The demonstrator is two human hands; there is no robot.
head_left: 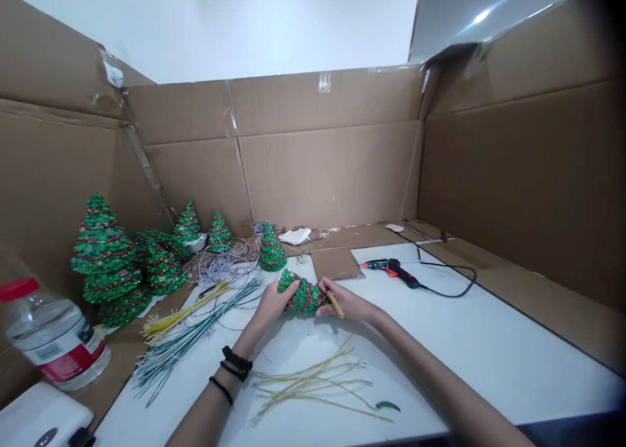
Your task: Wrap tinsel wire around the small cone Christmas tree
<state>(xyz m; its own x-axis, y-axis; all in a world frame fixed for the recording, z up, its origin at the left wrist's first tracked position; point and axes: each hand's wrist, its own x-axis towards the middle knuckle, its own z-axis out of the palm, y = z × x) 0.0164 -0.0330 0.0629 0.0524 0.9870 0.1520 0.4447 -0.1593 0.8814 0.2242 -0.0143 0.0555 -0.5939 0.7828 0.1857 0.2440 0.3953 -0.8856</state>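
Note:
A small green Christmas tree ornament (307,297) with red garland lies on its side between my hands, over the white table (489,343). My left hand (274,302) grips its left end, thumb on top. At the other end, my right hand (345,298) has its fingers closed around a tool with a wooden handle (335,303). That tool's working end is hidden against the tree. Loose yellowish pipe cleaner stems (313,385) lie spread in front of my hands, with a short dark green piece (388,406) beside them.
A glue gun (398,272) with a black cord rests right of a cardboard square (336,263). Yellow stems (188,313) and green stems (195,343) lie bundled at left. Finished-looking trees (105,258), a red-capped bottle (53,336) and cardboard walls (332,167) surround the table.

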